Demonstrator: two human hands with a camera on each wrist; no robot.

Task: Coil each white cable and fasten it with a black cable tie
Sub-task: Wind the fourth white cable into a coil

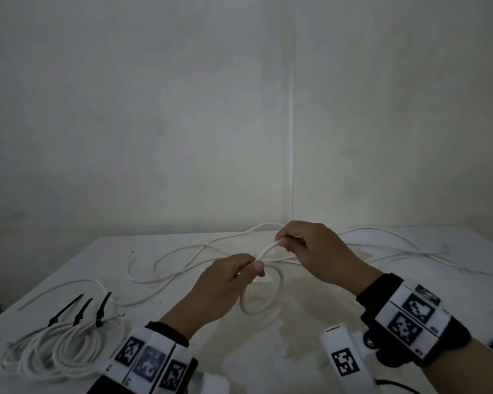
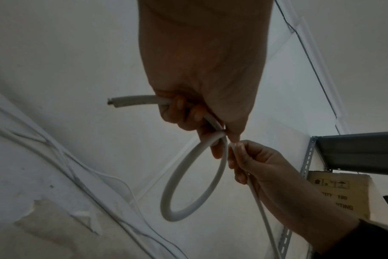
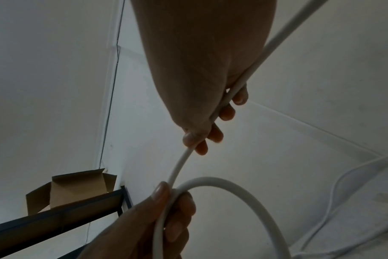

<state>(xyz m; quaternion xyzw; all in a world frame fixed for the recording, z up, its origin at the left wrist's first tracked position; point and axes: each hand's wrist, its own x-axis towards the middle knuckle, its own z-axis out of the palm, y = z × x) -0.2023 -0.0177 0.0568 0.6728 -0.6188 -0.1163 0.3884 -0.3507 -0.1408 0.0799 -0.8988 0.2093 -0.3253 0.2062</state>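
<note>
A white cable [image 1: 278, 288] forms one small loop [image 2: 195, 178] above the table's middle. My left hand [image 1: 239, 273] pinches the loop where it crosses itself, and the cut end [image 2: 113, 102] sticks out past its fingers. My right hand [image 1: 291, 241] grips the same cable [image 3: 182, 163] a little further along, just above and behind the left hand. The cable's free length trails off over the table to the right. Three coiled white cables [image 1: 60, 348], each bound with a black cable tie [image 1: 81, 311], lie at the front left.
More loose white cable [image 1: 177, 263] sprawls across the white table [image 1: 310, 345] behind the hands and to the right. White walls meet in a corner behind. A dark metal shelf [image 2: 354, 149] with a cardboard box [image 2: 341, 194] stands to one side.
</note>
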